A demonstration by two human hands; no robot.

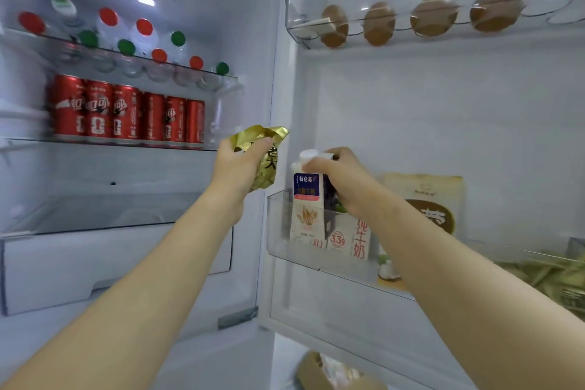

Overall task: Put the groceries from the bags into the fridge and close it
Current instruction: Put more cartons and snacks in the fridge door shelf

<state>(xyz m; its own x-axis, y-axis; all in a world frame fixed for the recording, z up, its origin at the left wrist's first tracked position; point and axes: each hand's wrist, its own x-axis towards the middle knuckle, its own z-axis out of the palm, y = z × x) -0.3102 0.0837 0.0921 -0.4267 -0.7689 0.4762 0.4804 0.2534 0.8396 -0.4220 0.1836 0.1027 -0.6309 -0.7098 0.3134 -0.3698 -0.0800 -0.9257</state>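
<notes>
Fridge wide open in front of us, white interior on the left side and the inside of the door on the right. The milk carton (307,199) with the blue label and white cap stands at the left end of the clear door bin (277,241), lower half behind the bin's front wall. Our right hand (345,177) grips it from above, fingers curled over the top right next to the cap. Honestly can't tell if the carton sits on the bin floor or hangs a bit above it, since the plastic blurs things.

Our left hand (240,165) is just beside it, at the edge of the fridge (272,41) body, fingers wrapped round a crinkly gold foil packet (267,149) held up in the air, not touching any shelf.

In the same bin, two more cartons (348,237) with red print stand right of ours, then a beige pouch (424,199) leaning on the door wall, and some green packets (544,272) further right.

Up top in the door, four brown eggs (380,24) sit in a row in the egg tray (292,13).

Inside, a row of red cans (126,111) lines the middle shelf, bottles (144,28) with red and green caps fill the shelf above, and a white drawer (63,266) sits low down. A brown paper bag (319,372) peeks in at the bottom edge.
</notes>
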